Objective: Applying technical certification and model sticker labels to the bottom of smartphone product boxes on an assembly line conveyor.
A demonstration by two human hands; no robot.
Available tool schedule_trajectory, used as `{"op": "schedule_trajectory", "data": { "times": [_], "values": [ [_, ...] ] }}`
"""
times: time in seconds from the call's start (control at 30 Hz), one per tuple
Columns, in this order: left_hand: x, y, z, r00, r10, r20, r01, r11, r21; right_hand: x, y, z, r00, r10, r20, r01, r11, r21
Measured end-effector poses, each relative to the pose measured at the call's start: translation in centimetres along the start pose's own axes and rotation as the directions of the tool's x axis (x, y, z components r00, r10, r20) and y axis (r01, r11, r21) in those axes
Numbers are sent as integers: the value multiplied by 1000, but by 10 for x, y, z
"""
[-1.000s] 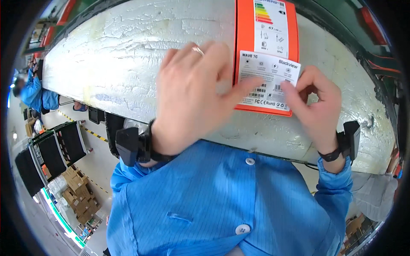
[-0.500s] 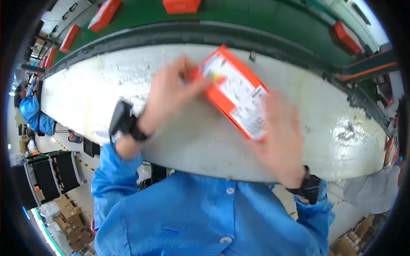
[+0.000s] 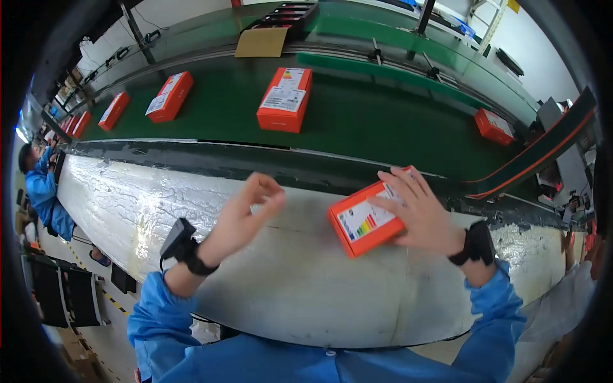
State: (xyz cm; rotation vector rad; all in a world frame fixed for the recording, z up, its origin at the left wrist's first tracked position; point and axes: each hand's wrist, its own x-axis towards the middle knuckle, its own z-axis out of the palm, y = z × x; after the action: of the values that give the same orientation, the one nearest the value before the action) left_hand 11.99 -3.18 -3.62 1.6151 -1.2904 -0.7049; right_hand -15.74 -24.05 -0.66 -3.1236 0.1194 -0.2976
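My right hand [image 3: 424, 214] grips a small orange-red cardboard box [image 3: 348, 237] at its right end, fingers spread across the top and thumb along the near side. White labels, one with a coloured rating scale [image 3: 368, 226], cover part of the box's top; the fingers hide the rest. It sits at a slant just above or on the pale worktable [image 3: 306, 281]; I cannot tell which. My left hand [image 3: 246, 207] is to the left of the box, apart from it. Its fingers are curled with a gap to the thumb, and I see nothing held there.
Beyond the table's raised dark edge [image 3: 223, 153] runs a green conveyor belt [image 3: 370, 121]. Several similar boxes ride on it, one labelled box [image 3: 281, 115] straight ahead and another box [image 3: 495, 127] far right. At the far left sits a person in blue [image 3: 43, 188].
The view has tilted up toward the conveyor. My left hand has let go of the box, which has turned and now shows its rating-scale label toward me, held by the right hand alone.
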Motion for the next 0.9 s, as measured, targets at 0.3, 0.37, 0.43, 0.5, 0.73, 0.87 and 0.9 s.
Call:
{"op": "schedule_trajectory", "data": {
  "times": [0.3, 0.37, 0.43, 0.5, 0.73, 0.87, 0.9],
  "values": [
    [141, -79, -25, 889, 88, -449, 21, 972, 232, 80, 130, 45, 769, 304, -562, -472, 863, -178],
    [169, -104, -26, 863, -180, -472, 143, 983, -112, 121, 84, 55, 793, 388, -469, -355, 921, 162],
    [181, -96, -14, 870, -203, -449, 139, 975, -173, 160, 55, 88, 711, 582, -396, -363, 785, 502],
    [185, -79, 7, 878, -197, -436, 87, 962, -260, 200, 52, 122, 603, 771, -207, -385, 509, 770],
    [105, 6, 40, 895, -347, -279, 78, 740, -669, 150, 58, 103, 524, 850, 51, 75, -106, 992],
    [-17, 19, 62, 944, -309, -115, 169, 752, -637, 58, 20, 55, 604, 795, 64, 2, -82, 997],
    [-37, 16, 67, 936, -334, -108, 192, 745, -639, 42, 6, 47, 664, 746, 52, -5, -64, 998]
  ]
}}
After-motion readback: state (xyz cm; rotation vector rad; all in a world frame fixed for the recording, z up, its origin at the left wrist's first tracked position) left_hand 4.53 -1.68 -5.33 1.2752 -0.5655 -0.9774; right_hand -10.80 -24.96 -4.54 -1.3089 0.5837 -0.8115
